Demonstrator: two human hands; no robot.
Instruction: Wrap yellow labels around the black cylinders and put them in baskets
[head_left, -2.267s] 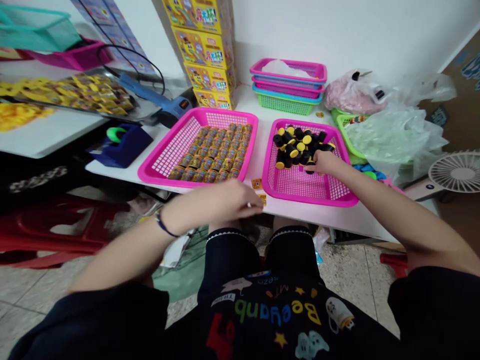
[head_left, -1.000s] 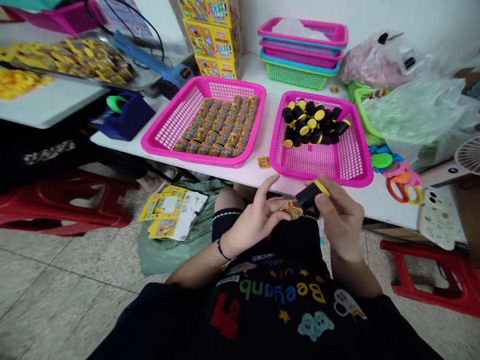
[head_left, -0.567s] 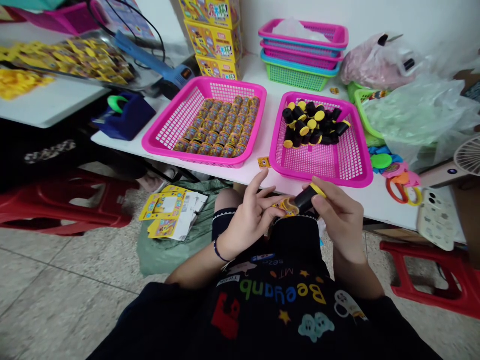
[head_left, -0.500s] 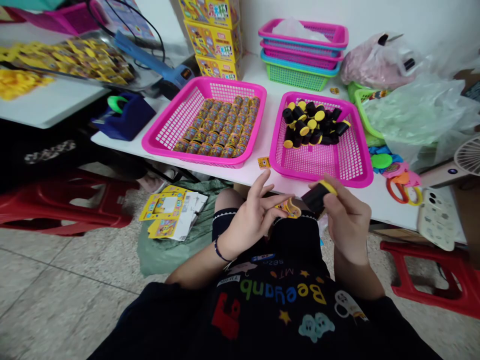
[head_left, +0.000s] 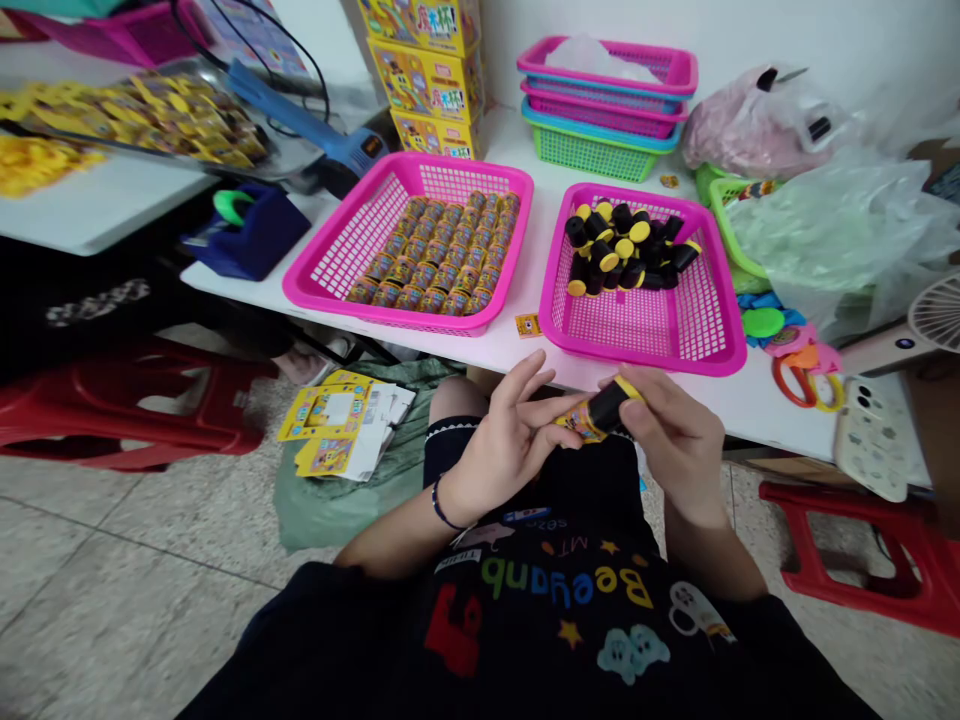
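Observation:
My left hand [head_left: 504, 440] pinches a yellow printed sleeve [head_left: 577, 422] between thumb and fingers, above my lap. In my right hand [head_left: 679, 435] is a small black cylinder [head_left: 606, 404] with a yellow cap, gripped at the capped end. Its black end sits at the mouth of the sleeve, partly inside it as far as I can see. A pink basket [head_left: 559, 335] of loose black cylinders with yellow caps lies just beyond my right hand. To its left, another pink basket [head_left: 315, 290] holds rows of cylinders with printed sleeves on.
A small yellow printed piece [head_left: 528, 325] lies between the baskets. Behind stand yellow boxes [head_left: 427, 80] and stacked baskets [head_left: 600, 155]. On the left is a blue tape dispenser [head_left: 251, 235]; on the right, scissors [head_left: 793, 388], a phone [head_left: 871, 440] and a fan [head_left: 934, 320].
My right hand has moved left with the black cylinder, bringing its end into the sleeve. The sleeve, curved and apart from the cylinder before, now surrounds its end. My left hand has barely moved.

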